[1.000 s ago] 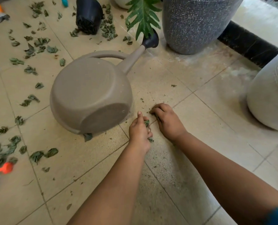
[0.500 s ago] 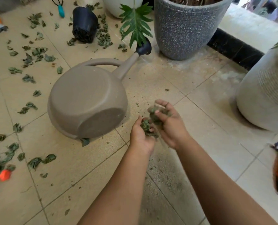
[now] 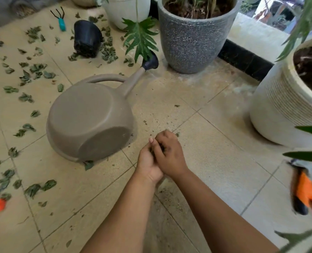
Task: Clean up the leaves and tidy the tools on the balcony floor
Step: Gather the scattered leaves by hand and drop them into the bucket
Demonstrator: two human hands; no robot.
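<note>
Head view | both hands — left hand [image 3: 148,165] and right hand [image 3: 169,156] — cupped together, fingers curled round a small clump of leaves, just right of the watering can [image 3: 91,123] | step: gathering leaves | next: carry clump away — many leaves [image 3: 34,70] lie left of the can

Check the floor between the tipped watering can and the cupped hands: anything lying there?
Head view: only tiny leaf crumbs on bare tile between the watering can and the left hand and right hand; no tool, no whole leaf.

Home balcony: tiled floor [image 3: 215,161], potted plants [image 3: 191,33]
</note>
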